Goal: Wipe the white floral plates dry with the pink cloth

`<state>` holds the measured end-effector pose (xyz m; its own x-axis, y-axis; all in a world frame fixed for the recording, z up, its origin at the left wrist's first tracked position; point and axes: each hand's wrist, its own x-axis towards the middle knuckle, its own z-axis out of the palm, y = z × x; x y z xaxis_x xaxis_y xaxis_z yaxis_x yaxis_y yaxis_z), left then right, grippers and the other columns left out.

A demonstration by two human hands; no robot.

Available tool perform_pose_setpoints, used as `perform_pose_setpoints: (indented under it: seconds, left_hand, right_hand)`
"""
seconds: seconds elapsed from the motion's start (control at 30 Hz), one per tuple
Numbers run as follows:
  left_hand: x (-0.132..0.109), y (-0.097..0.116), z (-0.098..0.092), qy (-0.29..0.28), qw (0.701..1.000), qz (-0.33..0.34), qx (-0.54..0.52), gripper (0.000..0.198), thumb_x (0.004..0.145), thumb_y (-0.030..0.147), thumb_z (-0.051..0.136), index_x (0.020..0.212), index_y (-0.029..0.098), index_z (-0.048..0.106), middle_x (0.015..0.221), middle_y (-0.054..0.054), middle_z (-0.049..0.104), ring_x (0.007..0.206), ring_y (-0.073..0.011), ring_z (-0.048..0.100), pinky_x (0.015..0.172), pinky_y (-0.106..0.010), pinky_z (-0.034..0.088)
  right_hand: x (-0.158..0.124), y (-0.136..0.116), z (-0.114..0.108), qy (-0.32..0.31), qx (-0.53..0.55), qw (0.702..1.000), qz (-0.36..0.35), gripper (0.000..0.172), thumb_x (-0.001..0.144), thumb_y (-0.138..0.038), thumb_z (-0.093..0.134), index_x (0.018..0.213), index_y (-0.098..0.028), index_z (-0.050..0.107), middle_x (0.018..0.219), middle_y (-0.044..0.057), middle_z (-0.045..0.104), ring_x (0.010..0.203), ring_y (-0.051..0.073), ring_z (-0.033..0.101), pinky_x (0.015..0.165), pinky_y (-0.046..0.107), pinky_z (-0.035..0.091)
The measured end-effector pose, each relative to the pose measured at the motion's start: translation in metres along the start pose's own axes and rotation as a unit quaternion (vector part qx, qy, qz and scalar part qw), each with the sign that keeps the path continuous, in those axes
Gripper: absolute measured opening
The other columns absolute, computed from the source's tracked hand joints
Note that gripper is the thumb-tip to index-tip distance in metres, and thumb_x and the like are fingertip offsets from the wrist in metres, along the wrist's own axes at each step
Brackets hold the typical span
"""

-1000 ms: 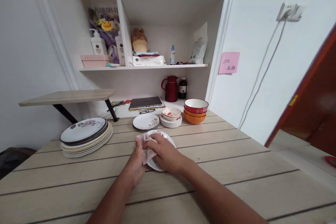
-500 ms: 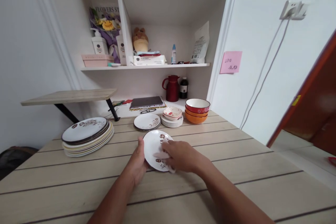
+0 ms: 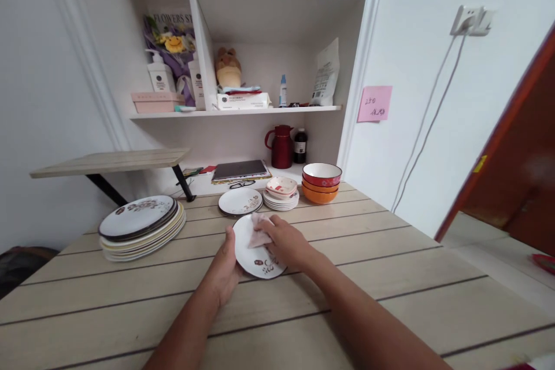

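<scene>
My left hand (image 3: 224,269) grips the left edge of a white plate (image 3: 249,254) with a brown flower print and dark rim, thumb on the top side and fingers hidden beneath. Bunched in my right hand (image 3: 284,241) is a pale pinkish cloth (image 3: 259,231), pressed on the plate's upper part. Just behind stands a short stack of similar plates (image 3: 240,201). Beside it, small white saucers (image 3: 281,203) carry a patterned dish (image 3: 281,186). Farther right, a red bowl (image 3: 321,176) tops orange bowls (image 3: 319,194).
A tall stack of plates (image 3: 143,225) stands at the left, near a small raised wooden shelf (image 3: 113,161) on black legs. At the back are a laptop (image 3: 240,169), glasses (image 3: 243,184), a red jug (image 3: 281,147) and a dark bottle (image 3: 300,146).
My right hand has slid the cloth from the plate's lower right to its upper part. The left hand keeps its hold. The view has shifted slightly.
</scene>
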<state>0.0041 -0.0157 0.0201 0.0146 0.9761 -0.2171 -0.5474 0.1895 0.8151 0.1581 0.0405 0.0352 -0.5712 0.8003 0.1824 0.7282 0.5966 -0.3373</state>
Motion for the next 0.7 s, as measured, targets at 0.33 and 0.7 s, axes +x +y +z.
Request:
perform_pose_setpoints:
  seconds: [0.33,0.7]
  left_hand:
    - [0.003,0.0,-0.007,-0.012,1.0,-0.009,0.028,0.057,0.085,0.054,0.048,0.127,0.016,0.054,0.109,-0.015,0.07,0.098,-0.0272,0.067,0.085,-0.039,0.052]
    - [0.0,0.0,-0.001,0.007,1.0,0.016,0.003,0.054,0.087,0.052,0.047,0.127,0.016,0.054,0.113,-0.016,0.068,0.103,-0.0261,0.065,0.09,-0.04,0.05]
  right_hand:
    - [-0.025,-0.021,-0.013,-0.069,-0.023,0.992,-0.104,0.028,0.079,-0.027,0.054,0.107,-0.023,0.054,0.103,0.006,0.061,0.086,0.021,0.057,0.066,0.028,0.034]
    - [-0.001,-0.007,0.005,0.016,0.012,0.999,-0.028,0.057,0.078,-0.018,0.054,0.131,-0.033,0.044,0.12,0.007,0.048,0.103,0.022,0.052,0.079,0.031,0.039]
